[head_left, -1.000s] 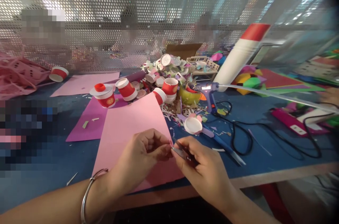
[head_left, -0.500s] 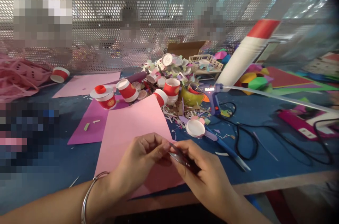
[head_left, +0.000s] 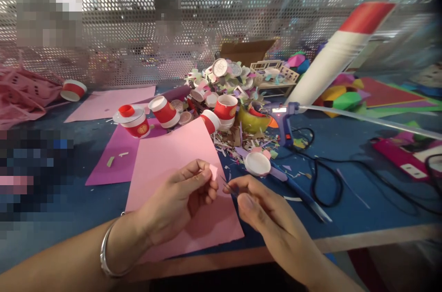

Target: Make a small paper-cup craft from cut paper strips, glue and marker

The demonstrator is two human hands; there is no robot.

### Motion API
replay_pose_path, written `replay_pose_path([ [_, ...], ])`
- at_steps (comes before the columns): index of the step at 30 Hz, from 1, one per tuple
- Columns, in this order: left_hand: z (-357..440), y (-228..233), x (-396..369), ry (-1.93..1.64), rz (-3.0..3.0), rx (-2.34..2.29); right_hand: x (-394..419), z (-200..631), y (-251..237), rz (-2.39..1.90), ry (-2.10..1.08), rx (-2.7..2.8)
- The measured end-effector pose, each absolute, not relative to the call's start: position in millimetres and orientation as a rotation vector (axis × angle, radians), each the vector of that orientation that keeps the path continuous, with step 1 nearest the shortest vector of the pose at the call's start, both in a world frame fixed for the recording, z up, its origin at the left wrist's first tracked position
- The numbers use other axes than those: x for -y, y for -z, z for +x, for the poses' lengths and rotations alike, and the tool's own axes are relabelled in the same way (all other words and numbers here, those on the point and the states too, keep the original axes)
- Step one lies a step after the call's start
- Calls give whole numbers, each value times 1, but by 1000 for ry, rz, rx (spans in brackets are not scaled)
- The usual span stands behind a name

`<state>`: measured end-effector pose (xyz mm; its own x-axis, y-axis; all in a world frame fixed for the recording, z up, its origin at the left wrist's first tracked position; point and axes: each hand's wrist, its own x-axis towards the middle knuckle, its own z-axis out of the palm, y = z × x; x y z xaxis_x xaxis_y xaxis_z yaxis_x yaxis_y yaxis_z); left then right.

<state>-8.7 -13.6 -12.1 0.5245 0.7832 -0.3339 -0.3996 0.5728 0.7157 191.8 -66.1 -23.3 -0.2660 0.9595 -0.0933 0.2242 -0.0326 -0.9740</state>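
We're pinching a small angular pale-pink paper piece (head_left: 214,172) in our left hand (head_left: 183,195), long axis unclear, hands apart, while our right hand (head_left: 271,218) is gripping a slim pointed dark metal tool (head_left: 232,188) just right of it

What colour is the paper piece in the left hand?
Pale pink paper piece, best seen in the head view.
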Motion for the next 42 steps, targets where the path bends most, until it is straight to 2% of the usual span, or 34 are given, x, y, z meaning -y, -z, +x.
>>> replay_pose_path([
  [10, -8, 11, 13, -717, 665, -685, 62, 191, 22, -1140, -1558, 1362],
  [42, -7, 12, 12, -703, 658, -623, 60, 193, 22, -1048, -1689, 1257],
])
